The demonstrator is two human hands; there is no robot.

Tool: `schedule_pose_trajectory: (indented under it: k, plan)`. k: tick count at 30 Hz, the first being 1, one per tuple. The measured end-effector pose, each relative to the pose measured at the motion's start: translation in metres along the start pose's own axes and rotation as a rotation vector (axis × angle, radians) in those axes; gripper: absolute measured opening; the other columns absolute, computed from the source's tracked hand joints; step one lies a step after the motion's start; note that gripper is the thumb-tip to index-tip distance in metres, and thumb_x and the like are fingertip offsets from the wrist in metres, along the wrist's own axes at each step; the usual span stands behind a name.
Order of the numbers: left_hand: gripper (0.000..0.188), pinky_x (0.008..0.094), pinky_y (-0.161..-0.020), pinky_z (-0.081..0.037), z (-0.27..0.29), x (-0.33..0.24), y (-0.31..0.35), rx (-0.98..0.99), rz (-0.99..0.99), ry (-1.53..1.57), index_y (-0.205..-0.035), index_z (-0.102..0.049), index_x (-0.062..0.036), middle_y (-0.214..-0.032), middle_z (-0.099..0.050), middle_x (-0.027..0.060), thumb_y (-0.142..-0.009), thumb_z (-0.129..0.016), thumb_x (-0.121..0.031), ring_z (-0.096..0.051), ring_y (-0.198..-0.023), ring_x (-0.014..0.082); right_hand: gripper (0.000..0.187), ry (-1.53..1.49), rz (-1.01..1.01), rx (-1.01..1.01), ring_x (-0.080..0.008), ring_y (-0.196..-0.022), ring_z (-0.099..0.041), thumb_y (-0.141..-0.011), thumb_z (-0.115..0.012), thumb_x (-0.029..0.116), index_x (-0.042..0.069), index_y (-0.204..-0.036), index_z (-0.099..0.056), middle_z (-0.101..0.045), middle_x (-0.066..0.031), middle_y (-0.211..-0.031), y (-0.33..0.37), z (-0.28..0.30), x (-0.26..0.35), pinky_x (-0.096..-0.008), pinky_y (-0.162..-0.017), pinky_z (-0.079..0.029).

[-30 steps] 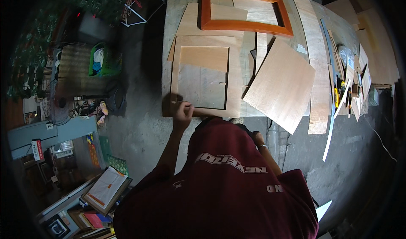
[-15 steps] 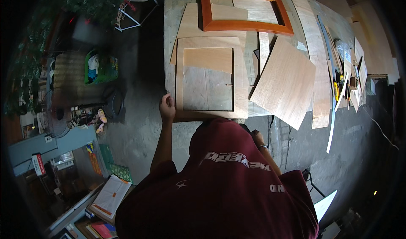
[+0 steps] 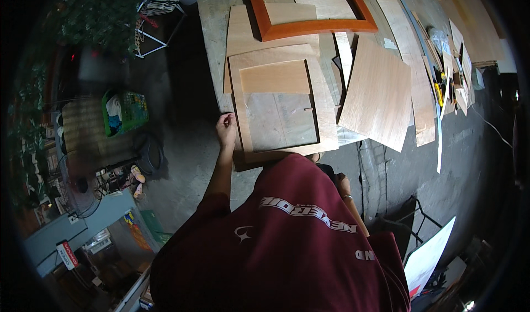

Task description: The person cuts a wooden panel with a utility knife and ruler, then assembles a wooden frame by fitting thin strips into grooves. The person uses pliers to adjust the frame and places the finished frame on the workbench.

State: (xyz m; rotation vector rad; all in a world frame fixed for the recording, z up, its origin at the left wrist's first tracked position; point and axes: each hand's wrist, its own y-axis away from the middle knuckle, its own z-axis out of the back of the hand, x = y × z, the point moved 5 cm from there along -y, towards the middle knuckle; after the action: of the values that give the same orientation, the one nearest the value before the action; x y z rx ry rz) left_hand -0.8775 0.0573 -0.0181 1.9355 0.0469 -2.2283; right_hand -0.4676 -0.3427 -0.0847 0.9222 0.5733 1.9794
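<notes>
A pale wooden frame (image 3: 329,124) lies flat at the near left end of the worktable (image 3: 212,36), with plywood under its upper part. My left hand (image 3: 225,127) is at the frame's left side by the table edge, its fingers curled together; whatever they may hold is too small to make out. Partly hidden behind my maroon shirt, my right hand (image 3: 343,185) is low at the table's near side. Its fingers look bent around or against a dark object (image 3: 327,171) whose kind I cannot tell.
A reddish-brown wooden frame (image 3: 265,22) lies at the far side. Right of the pale frame are a plywood panel (image 3: 378,94), long boards (image 3: 400,41) and a cluttered pile with a yellow-handled tool (image 3: 439,91). A green basket (image 3: 127,116) and a fan (image 3: 80,185) stand left.
The whole view has shifted and tilted, so the table and frames appear turned slightly. My left hand shows a little higher along the frame's left side; my right hand shows slightly lower.
</notes>
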Motion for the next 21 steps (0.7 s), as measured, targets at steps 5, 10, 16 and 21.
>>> schedule_pose_trajectory:
  k: [5, 10, 16, 21]
  plan:
    - [0.015, 0.0285, -0.063, -0.047, 0.002, -0.013, 0.003, 0.035, -0.074, -0.294, -0.100, -0.071, -0.0037, -0.074, -0.066, 0.0022, -0.099, -0.064, -0.017, -0.058, -0.068, 0.0099, 0.041, -0.094, -0.021, -0.092, -0.0436, -0.102, -0.069, -0.094, -0.062, 0.038, 0.000, -0.107, -0.072, -0.073, -0.0256, -0.104, 0.017, -0.014, -0.008, -0.0479, -0.086, -0.054]
    - [0.019, 0.0321, -0.063, -0.048, 0.003, -0.027, 0.006, 0.054, -0.122, -0.366, -0.100, -0.071, -0.0043, -0.073, -0.067, 0.0064, -0.100, -0.063, -0.022, -0.060, -0.066, 0.0139, 0.039, -0.135, -0.044, -0.086, -0.0423, -0.101, -0.070, -0.095, -0.062, 0.036, 0.000, -0.107, -0.072, -0.074, -0.0240, -0.102, 0.020, -0.023, 0.005, -0.0470, -0.085, -0.055]
    - [0.022, 0.0346, -0.065, -0.050, 0.004, -0.034, 0.007, 0.096, -0.112, -0.418, -0.102, -0.072, -0.0056, -0.075, -0.069, 0.0085, -0.101, -0.061, -0.024, -0.062, -0.066, 0.0175, 0.037, -0.095, -0.035, -0.113, -0.0408, -0.098, -0.071, -0.094, -0.064, 0.033, -0.002, -0.106, -0.071, -0.074, -0.0236, -0.100, 0.017, -0.027, 0.014, -0.0456, -0.082, -0.055]
    - [0.022, 0.0347, -0.065, -0.050, 0.006, -0.027, 0.007, 0.105, -0.091, -0.443, -0.103, -0.073, -0.0062, -0.075, -0.069, 0.0084, -0.101, -0.061, -0.025, -0.062, -0.066, 0.0177, 0.037, -0.057, -0.030, -0.093, -0.0432, -0.102, -0.070, -0.096, -0.062, 0.035, 0.001, -0.106, -0.072, -0.073, -0.0242, -0.104, 0.017, -0.030, 0.015, -0.0479, -0.083, -0.055]
